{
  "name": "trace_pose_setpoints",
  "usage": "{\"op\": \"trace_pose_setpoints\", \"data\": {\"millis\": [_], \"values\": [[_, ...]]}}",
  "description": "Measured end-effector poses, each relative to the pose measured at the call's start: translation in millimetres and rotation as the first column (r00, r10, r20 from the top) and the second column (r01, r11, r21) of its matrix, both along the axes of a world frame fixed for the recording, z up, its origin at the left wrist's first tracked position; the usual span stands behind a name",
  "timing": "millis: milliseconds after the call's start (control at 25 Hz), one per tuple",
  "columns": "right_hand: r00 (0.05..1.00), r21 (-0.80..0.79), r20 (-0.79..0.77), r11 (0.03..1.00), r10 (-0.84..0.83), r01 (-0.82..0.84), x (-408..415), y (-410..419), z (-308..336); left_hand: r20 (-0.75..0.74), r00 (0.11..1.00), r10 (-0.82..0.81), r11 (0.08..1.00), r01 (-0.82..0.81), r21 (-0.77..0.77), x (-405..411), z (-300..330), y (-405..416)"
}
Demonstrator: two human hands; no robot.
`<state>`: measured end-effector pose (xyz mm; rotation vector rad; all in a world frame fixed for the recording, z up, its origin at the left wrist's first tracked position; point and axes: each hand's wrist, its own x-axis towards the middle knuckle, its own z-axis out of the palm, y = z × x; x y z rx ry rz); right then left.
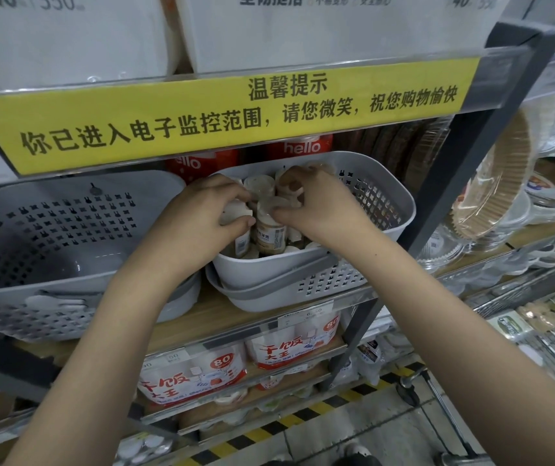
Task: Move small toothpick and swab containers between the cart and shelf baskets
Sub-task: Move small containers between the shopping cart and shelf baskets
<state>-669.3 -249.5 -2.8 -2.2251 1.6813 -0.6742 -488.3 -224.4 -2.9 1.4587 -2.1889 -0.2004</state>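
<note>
Toothpick containers (269, 227) packed upright in white basket (400, 210); left hand (208, 213) and right hand (316, 203) each pinch one — lift straight, avoid toppling neighbours.

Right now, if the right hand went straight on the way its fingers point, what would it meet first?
Probably the clear-lidded toothpick containers in the white basket; the right hand already pinches one lid, fingers pointing left toward the left hand.

We have one view only, head-worn, wide-angle. It looks forward and slightly down from close in front of the shelf (269, 317), facing the basket (383, 210) at about arm's reach. Yellow sign (229, 119) crosses the top; floor (387, 428) shows at bottom. Edges bend with the lens.
</note>
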Motion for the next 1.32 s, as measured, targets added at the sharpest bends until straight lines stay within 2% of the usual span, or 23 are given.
{"op": "trace_pose_setpoints", "data": {"millis": [240, 360, 440, 600, 720, 800, 920, 1040, 1200, 1320], "values": [[0.997, -0.334, -0.046, 0.942, -0.059, 0.041, -73.9, 75.0, 26.2, 0.001, 0.996, -0.089, 0.989, 0.089, -0.115, -45.5, 25.5, 20.8], [0.974, -0.393, -0.035, 0.899, -0.222, 0.191, -145.0, 131.1, 11.1, 0.065, 0.966, -0.250, 0.950, 0.257, -0.177, -111.9, 17.4, 46.1], [0.922, -0.328, 0.008, 0.870, -0.388, 0.369, -197.9, 170.8, -7.1, 0.068, 0.916, -0.395, 0.902, 0.401, -0.157, -165.9, 1.2, 64.8], [0.737, -0.119, -0.005, 0.732, -0.676, 0.670, -304.0, 266.5, -56.3, 0.048, 0.779, -0.625, 0.779, 0.626, -0.033, -287.9, -37.1, 101.3], [0.608, 0.043, -0.024, 0.607, -0.793, 0.793, -361.5, 336.8, -92.7, 0.021, 0.694, -0.719, 0.690, 0.711, 0.134, -372.7, -70.1, 133.5], [0.575, 0.153, -0.045, 0.563, -0.817, 0.812, -392.3, 364.6, -114.4, 0.013, 0.666, -0.746, 0.645, 0.718, 0.261, -414.7, -93.2, 148.5], [0.590, 0.283, -0.055, 0.554, -0.806, 0.783, -430.9, 375.7, -140.0, -0.007, 0.687, -0.726, 0.632, 0.672, 0.387, -460.5, -124.1, 157.9], [0.659, 0.404, -0.042, 0.591, -0.751, 0.698, -457.2, 351.5, -158.8, 0.001, 0.730, -0.683, 0.642, 0.600, 0.477, -481.9, -144.3, 149.6], [0.755, 0.456, 0.009, 0.675, -0.656, 0.580, -499.9, 288.2, -175.4, 0.030, 0.806, -0.592, 0.672, 0.472, 0.572, -506.0, -170.7, 104.9], [0.755, 0.503, -0.015, 0.647, -0.656, 0.573, -543.1, 253.0, -186.8, 0.040, 0.834, -0.550, 0.674, 0.414, 0.612, -542.5, -185.9, 65.2]]}}
